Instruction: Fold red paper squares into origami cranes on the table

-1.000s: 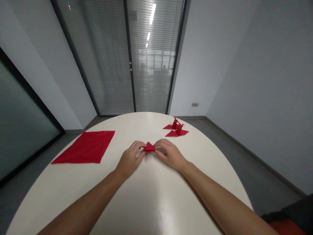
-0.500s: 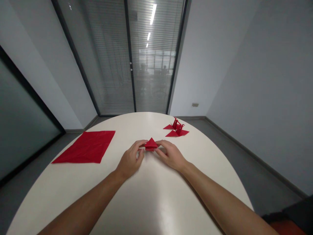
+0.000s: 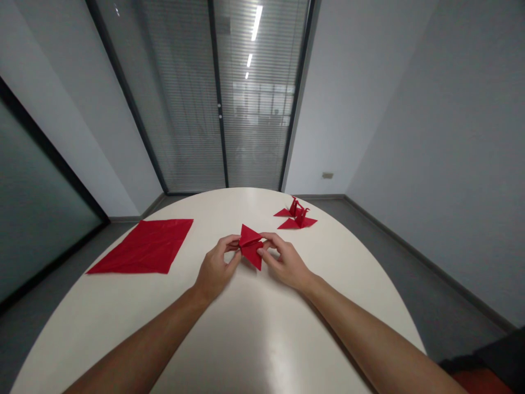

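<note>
Between my two hands is a folded piece of red paper (image 3: 251, 245), with one pointed flap up and another pointing down toward me. My left hand (image 3: 217, 268) pinches its left side between thumb and fingers. On the opposite side, my right hand (image 3: 287, 261) grips the paper's right edge, thumb in front and fingers behind. Beyond my right hand stand two red origami cranes (image 3: 301, 220), close together with wings spread. A large sheet of red paper (image 3: 143, 247) lies flat and slightly creased to the left.
Everything rests on a round white table (image 3: 246, 339). Past its far edge are a glass partition with blinds (image 3: 254, 148) and a grey wall with a socket plate (image 3: 327, 175). Something dark and red (image 3: 488, 366) shows at the lower right.
The folded red paper has opened out: its flaps now spread above and below, where before it was a compact triangle. Both hands stay nearly in place; the cranes and sheet are unmoved.
</note>
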`<state>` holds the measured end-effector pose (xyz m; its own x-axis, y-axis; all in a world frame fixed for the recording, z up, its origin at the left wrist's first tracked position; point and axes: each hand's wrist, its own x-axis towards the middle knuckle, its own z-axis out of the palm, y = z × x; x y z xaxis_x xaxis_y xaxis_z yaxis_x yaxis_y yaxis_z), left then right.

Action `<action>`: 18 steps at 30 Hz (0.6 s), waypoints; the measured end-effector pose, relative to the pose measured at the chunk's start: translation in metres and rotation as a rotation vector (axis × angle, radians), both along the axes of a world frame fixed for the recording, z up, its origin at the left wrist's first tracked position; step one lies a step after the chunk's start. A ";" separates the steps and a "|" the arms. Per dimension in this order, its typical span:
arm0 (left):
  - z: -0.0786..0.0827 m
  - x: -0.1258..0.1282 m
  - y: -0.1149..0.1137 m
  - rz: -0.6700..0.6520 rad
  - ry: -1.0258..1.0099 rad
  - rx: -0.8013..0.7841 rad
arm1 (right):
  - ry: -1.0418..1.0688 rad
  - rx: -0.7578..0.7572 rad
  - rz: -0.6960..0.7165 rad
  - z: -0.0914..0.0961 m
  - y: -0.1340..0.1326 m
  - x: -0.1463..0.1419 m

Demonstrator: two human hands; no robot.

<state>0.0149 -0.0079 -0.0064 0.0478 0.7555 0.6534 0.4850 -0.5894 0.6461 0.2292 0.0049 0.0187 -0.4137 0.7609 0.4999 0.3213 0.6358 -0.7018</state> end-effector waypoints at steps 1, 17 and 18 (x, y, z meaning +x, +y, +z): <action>0.000 0.000 0.000 0.021 -0.007 0.019 | 0.013 -0.005 0.014 0.000 -0.001 0.000; 0.007 0.001 -0.006 0.032 0.117 0.153 | 0.111 0.140 -0.101 0.010 -0.005 -0.003; 0.008 0.003 -0.007 0.014 0.124 0.160 | 0.119 0.147 -0.108 0.012 -0.005 -0.004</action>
<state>0.0175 -0.0153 0.0015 0.1254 0.6437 0.7550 0.5635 -0.6725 0.4798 0.2255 -0.0002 0.0303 -0.2655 0.7125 0.6496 0.3133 0.7009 -0.6408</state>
